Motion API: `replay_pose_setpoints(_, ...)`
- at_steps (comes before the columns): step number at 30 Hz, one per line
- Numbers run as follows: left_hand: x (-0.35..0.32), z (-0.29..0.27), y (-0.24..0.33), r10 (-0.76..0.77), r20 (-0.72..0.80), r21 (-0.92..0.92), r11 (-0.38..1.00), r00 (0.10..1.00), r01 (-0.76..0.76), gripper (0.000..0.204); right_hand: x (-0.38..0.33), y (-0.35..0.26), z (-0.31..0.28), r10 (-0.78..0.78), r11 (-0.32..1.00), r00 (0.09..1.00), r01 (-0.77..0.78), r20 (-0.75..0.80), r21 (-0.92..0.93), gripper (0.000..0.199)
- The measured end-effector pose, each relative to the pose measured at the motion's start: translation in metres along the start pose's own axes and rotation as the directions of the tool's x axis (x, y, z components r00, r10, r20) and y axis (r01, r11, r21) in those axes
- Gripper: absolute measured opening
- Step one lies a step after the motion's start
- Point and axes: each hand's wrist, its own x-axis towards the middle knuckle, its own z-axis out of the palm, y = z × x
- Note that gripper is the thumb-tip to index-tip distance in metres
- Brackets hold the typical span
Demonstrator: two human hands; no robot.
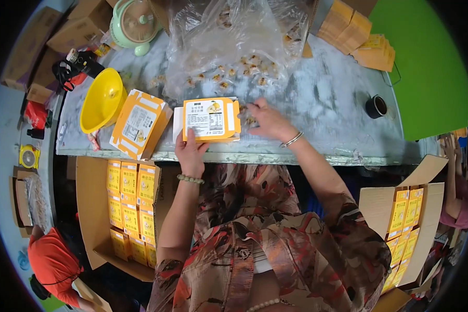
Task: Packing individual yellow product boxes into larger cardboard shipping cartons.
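This is looking like a packing workshop: open brown cardboard cartons [91, 208] are holding rows of small yellow printed boxes [130, 179] below a pale grey worktop [317, 104], clear crumpled plastic sheeting [229, 47] is lying among small wrapped pieces [222, 85], and a person in a red-orange top [54, 257] is bending nearby.

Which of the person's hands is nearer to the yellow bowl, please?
Left. The left hand, holding a carton, is to the right of the yellow bowl and closer to the body; the right hand is farther right, near the carton's right end.
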Motion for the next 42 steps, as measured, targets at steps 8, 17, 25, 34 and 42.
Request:
replay_pose_setpoints(8, 0.001, 0.007, -0.011, -0.019, -0.001, -0.103, 0.994, 1.0, 0.018, 0.022, 0.013, 0.02, 0.032, 0.277, 0.626, 0.926, 0.03, -0.258, 0.779, 0.041)
replay_pose_setpoints(17, 0.001, 0.017, -0.017, 0.018, -0.049, -0.093, 0.995, 0.999, -0.022, 0.022, 0.033, -0.027, 0.064, 0.428, 0.491, 0.826, 0.127, -0.365, 0.862, 0.038)
replay_pose_setpoints(25, -0.017, 0.021, -0.016, -0.006, 0.087, -0.315, 0.949, 0.996, 0.033, 0.021, 0.023, -0.048, 0.016, 0.304, 0.002, 0.942, 0.151, -0.144, 0.989, 0.053)
replay_pose_setpoints(34, -0.048, -0.001, 0.057, 0.339, 0.457, 0.292, 0.816, 0.822, -0.499, 0.041, -0.022, -0.085, -0.14, -0.463, 0.673, 0.885, 0.384, -0.045, 0.632, 0.051)
replay_pose_setpoints(42, -0.08, 0.015, 0.061, 0.431, 0.575, -0.11, 0.883, 0.695, -0.457, 0.076, -0.048, -0.099, -0.101, -0.527, 0.617, 0.63, 0.745, -0.57, 0.252, 0.055)
